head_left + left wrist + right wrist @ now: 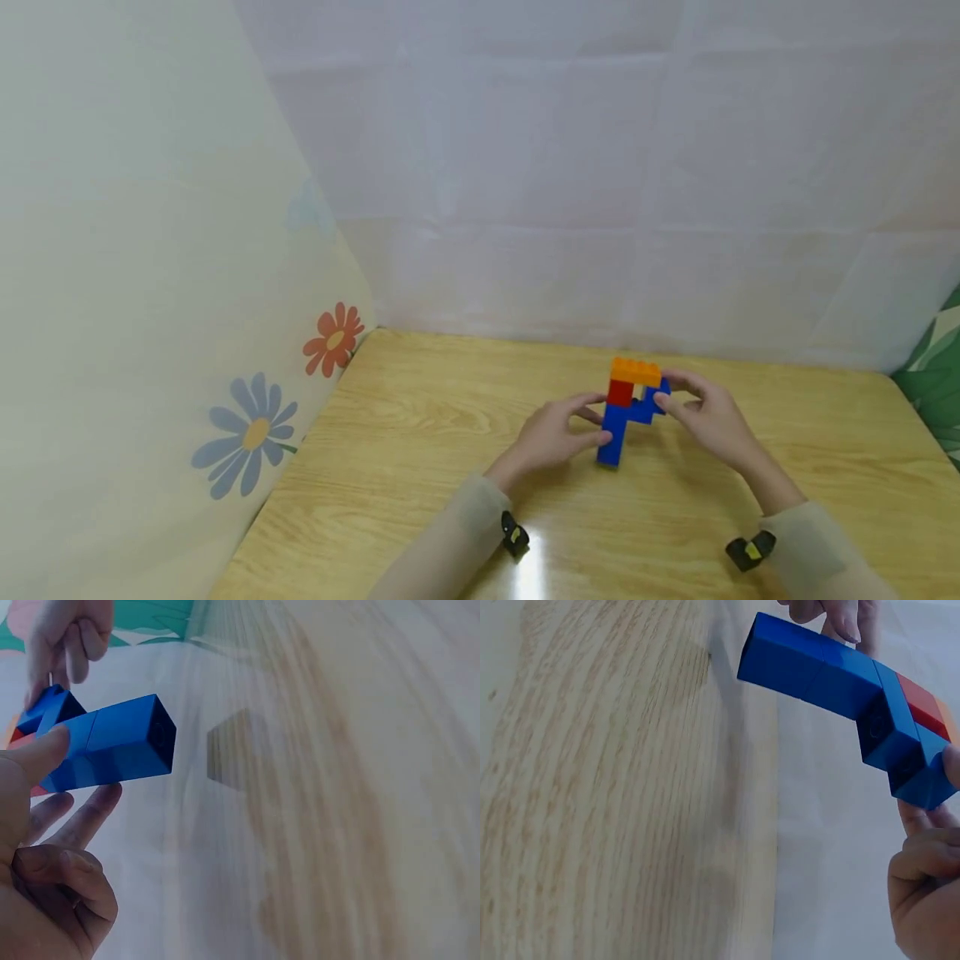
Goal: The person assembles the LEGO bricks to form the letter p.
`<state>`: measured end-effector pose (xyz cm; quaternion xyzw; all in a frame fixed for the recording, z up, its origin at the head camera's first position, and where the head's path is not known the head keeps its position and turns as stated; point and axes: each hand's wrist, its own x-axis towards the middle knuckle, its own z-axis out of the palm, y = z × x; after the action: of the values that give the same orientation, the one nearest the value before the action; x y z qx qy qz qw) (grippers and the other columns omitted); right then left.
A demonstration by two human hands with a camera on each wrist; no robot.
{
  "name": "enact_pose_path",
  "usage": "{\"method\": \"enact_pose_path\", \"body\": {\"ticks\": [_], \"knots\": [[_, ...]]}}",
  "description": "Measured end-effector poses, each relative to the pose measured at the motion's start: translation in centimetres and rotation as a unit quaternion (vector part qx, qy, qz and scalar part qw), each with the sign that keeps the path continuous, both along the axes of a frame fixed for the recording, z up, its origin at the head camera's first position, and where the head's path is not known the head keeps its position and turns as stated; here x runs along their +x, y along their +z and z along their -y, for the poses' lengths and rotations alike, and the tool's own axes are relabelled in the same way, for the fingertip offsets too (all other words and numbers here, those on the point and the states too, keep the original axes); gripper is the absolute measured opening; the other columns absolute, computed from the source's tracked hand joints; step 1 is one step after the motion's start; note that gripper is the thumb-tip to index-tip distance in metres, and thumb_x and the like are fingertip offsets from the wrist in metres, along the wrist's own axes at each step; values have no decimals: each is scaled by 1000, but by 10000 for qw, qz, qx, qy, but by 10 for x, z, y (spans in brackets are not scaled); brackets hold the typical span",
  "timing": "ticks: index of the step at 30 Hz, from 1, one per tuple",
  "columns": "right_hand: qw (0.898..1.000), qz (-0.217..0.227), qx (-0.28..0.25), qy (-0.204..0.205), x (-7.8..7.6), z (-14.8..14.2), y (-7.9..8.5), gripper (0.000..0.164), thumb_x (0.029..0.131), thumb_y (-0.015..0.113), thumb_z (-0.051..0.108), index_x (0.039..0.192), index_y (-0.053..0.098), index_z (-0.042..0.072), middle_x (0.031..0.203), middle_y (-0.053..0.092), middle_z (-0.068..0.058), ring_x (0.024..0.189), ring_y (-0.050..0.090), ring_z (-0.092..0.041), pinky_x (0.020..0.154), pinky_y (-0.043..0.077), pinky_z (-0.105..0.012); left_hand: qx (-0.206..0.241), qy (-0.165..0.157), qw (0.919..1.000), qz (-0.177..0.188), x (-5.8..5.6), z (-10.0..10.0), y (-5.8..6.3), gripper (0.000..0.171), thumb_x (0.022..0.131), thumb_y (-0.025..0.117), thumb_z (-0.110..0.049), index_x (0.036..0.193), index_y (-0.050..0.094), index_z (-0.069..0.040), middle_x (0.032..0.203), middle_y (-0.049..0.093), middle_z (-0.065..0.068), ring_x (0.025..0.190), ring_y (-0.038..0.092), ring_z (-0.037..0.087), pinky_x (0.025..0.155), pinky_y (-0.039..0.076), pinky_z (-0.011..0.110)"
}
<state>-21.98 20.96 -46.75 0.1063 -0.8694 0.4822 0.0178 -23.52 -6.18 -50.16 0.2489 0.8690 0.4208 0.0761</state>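
Between my two hands is a toy building-brick assembly [613, 433], made of blue bricks with a red brick [620, 392] and an orange brick [636, 371] across the top. My left hand [557, 432] pinches the blue column between thumb and fingers. On the other side, my right hand [708, 414] pinches the blue brick [656, 395] at the end of the side arm. The left wrist view shows the column's lower end [161, 739] pointing away from the left palm. In the right wrist view, blue bricks [889, 731] step down toward the right thumb.
A wood-grain table [435, 400] lies under the hands. Behind it hangs a pale creased cloth [525, 167]; a flower-printed sheet [150, 250] stands along the left. Green leaf print [930, 375] shows at the right edge.
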Motion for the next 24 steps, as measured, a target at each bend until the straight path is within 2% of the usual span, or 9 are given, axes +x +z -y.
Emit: {"method": "enact_pose_path", "body": {"ticks": [3,5,8,11,14,17,20,24], "knots": [[10000,36,-4,17,0,-1,-1,57,105,63,38,145,54,-1,134,62,-25,112,64,-38,81,57,-32,-17,-25,10000,23,3,-2,1,59,98,72,-46,151,54,-31,111,73,-15,111,67,11,100,50,46],[10000,1,-33,6,0,-1,-3,55,106,63,37,144,55,-1,135,62,-25,122,60,-40,89,57,-39,-15,26,10000,21,6,-3,2,59,98,73,-43,151,54,-29,109,74,-14,106,69,12,98,51,43],[9998,-179,56,-73,1,0,-6,51,106,62,37,142,56,1,134,63,-24,123,61,-41,91,55,-50,40,155,9998,69,9,-5,4,58,97,75,-41,150,56,-27,107,75,-11,103,70,13,95,52,40],[9981,-447,411,-96,4,3,-10,53,104,65,40,143,55,6,136,63,-23,123,61,-42,91,54,-58,97,283,9993,208,11,-6,5,58,96,76,-41,149,57,-25,105,76,-9,96,71,10,92,52,38],[9931,-565,1022,-67,8,7,-12,71,96,72,52,148,52,8,138,62,-22,123,60,-45,92,52,-63,77,368,9987,330,14,-5,6,60,96,76,-41,150,56,-25,105,77,-7,87,71,5,88,54,36],[9854,-569,1605,-22,10,12,-10,89,87,79,58,151,47,5,139,61,-22,124,58,-47,95,49,-67,45,422,9982,430,16,-4,6,60,96,76,-40,150,55,-23,104,77,-5,82,70,3,82,55,33],[9763,-731,2038,6,11,18,-10,89,84,86,49,149,49,-1,135,62,-23,122,59,-46,96,48,-67,16,455,9973,578,20,-2,6,61,96,76,-40,150,55,-21,103,76,-4,82,70,4,77,56,31],[9728,-863,2150,87,10,22,-15,80,84,90,33,144,54,-5,124,66,-21,115,62,-44,93,50,-64,-193,465,9973,538,25,0,5,62,97,75,-42,151,56,-19,103,75,-5,88,69,7,78,55,32]]}}
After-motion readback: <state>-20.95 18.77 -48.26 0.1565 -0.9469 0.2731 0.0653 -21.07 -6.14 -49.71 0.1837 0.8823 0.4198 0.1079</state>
